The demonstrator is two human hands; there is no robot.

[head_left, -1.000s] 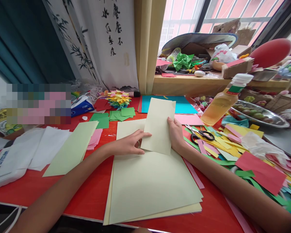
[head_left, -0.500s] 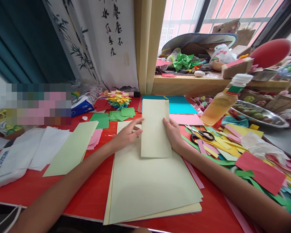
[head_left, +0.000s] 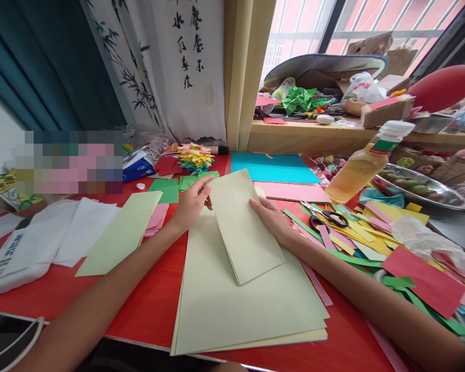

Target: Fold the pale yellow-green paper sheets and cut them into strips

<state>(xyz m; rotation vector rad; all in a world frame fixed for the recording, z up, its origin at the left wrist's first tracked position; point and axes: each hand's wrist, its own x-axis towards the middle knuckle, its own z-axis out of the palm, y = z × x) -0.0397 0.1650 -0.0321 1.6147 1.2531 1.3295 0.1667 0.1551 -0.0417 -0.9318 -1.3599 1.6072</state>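
Observation:
A folded pale cream paper is tilted above a stack of larger cream sheets on the red table. At its upper left corner, my left hand is closed on the paper, thumb and forefinger together. My right hand grips the right edge, its thumb on top and its other fingers hidden underneath. Scissors with black handles lie to the right of my right hand among coloured paper strips.
A tilted bottle, a metal bowl and paper scraps are at the right. Green squares, a layered paper piece and blue sheets lie behind. White sheets are at the left.
The folded paper has turned from upright to slanted, its top leaning left. My left hand, which was beside it with fingers apart, has moved up and left and now holds its corner.

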